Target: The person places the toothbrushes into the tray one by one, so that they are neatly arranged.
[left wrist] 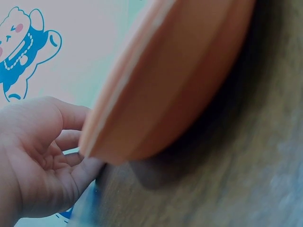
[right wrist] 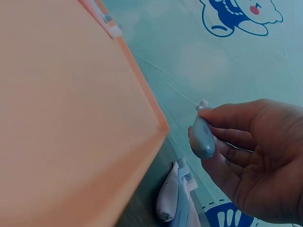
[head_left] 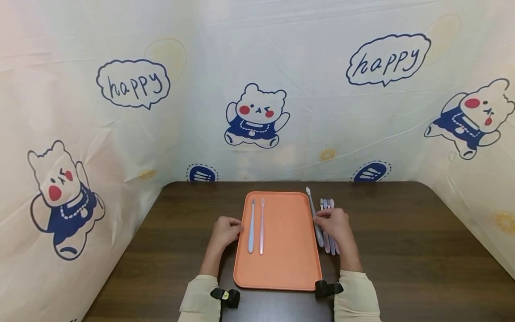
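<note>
My right hand (head_left: 337, 222) pinches a grey toothbrush (right wrist: 202, 137) between thumb and fingers, just off the right side of an orange tray (head_left: 287, 241). The brush's bristle head points away from me. Several more toothbrushes (head_left: 327, 245) lie side by side under and beside that hand, partly covered by it. At the tray's left edge my left hand (head_left: 226, 231) holds the rim with its fingertips, seen close in the left wrist view. On the left part of the tray lie a light blue toothbrush (head_left: 251, 230) and a pink toothbrush (head_left: 262, 228), roughly parallel, heads toward the back.
The tray stands on a dark brown wooden table (head_left: 386, 232). A pale curtain (head_left: 314, 125) printed with bears and the word "happy" hangs behind the table and along both sides. Black straps with small devices (head_left: 229, 296) sit on both forearms.
</note>
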Motion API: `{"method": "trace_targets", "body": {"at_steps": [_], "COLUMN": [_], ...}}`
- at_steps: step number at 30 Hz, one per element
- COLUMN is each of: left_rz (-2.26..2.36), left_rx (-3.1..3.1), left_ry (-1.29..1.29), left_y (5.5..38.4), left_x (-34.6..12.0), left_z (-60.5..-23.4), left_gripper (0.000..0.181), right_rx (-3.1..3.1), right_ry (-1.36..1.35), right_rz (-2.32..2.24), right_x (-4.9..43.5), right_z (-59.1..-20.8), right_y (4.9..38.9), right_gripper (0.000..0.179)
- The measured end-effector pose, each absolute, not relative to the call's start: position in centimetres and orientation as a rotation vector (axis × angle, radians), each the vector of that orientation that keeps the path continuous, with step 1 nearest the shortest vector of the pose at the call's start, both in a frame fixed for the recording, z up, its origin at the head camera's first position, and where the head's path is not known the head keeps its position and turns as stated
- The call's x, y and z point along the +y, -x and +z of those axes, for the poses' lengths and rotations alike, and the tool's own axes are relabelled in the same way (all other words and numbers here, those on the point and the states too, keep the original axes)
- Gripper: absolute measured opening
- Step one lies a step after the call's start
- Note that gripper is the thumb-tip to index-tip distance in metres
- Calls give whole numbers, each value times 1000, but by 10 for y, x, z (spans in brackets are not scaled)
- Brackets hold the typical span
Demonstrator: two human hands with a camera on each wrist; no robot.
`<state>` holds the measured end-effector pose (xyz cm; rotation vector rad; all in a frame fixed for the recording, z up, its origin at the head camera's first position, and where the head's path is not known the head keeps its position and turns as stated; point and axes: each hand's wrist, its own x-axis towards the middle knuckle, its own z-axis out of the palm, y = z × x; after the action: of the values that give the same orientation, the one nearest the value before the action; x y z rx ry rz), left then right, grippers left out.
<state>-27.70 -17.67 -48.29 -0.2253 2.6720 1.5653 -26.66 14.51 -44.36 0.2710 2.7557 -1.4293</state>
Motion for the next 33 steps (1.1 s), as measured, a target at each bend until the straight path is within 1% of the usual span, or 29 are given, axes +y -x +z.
{"method": "trace_targets", "body": {"at_steps": [14, 33], "left_rz": [1557, 1574], "left_rx": [2666, 2646], "left_ry": [234, 230], "left_y": [275, 277], "left_x": [-177, -176], "left_z": [-482, -482], "left_gripper": [24, 24], "right_rx": [2791, 2734], "right_ry": [-228, -215], "right_rz": [-1462, -1535], "right_x": [135, 123], "right_z": [-441, -439], "right_y": [267, 267], "right_gripper": [25, 25]}}
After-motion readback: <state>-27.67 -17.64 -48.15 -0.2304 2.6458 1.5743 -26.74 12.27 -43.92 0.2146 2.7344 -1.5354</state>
